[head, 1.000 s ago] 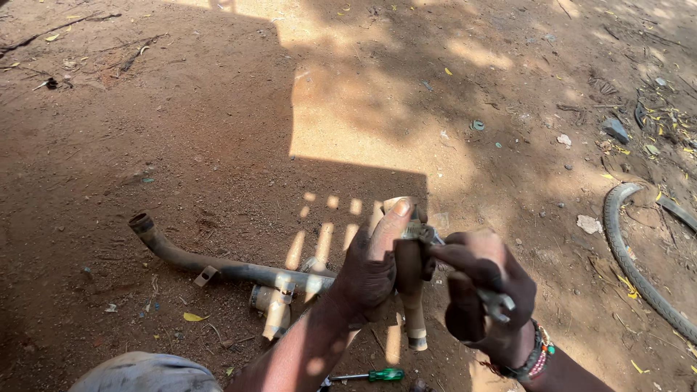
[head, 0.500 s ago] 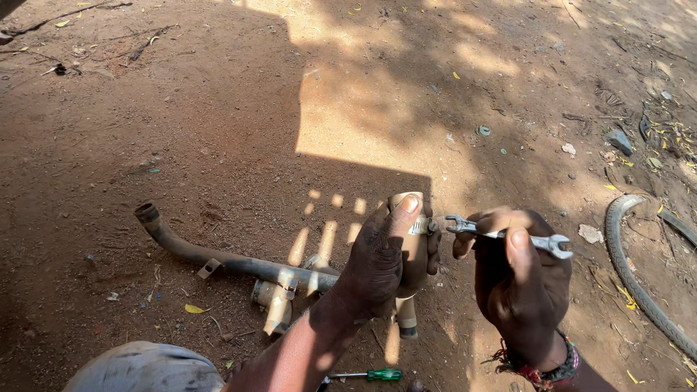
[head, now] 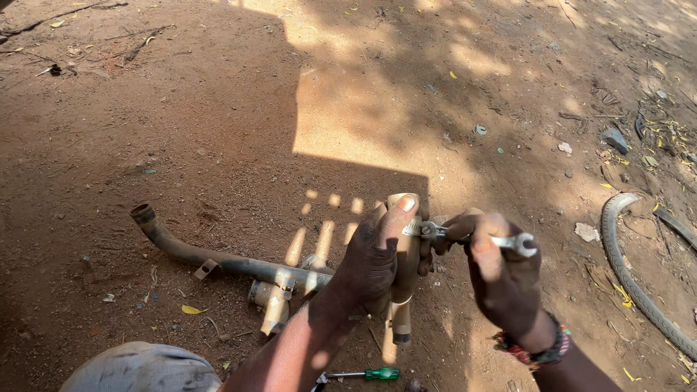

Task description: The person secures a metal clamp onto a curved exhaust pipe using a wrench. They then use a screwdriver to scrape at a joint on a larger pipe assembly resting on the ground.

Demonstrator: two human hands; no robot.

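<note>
Your left hand point(head: 374, 254) was wrapped tight around the tan part point(head: 404, 270), thumb up over its top end, holding it clear of the dirt ground point(head: 218, 116). The part's long axis ran near vertical in the head view, narrow end pointing down. Your right hand point(head: 501, 272) was closed on a small wrench point(head: 472, 236), grip full around the shank, with the far open end sticking out past your fingers to the right. The wrench lay roughly level, crosswise to the part, its near end touching the part's upper right side just below your left thumb. So the fastener sat left of your right hand, at the part's top; I couldn't see the fastener itself, it was hidden by fingers. The right hand was the one on the tool, the left only steadied. Below and left of your left hand lay a bent dark pipe point(head: 210, 254) on the ground, with a pale fitting point(head: 272, 301) at its near end. A green-handled screwdriver point(head: 363, 374) lay on the ground just under your forearms. A tyre point(head: 639, 276) curved along the right edge, well apart. No containers were in view.
</note>
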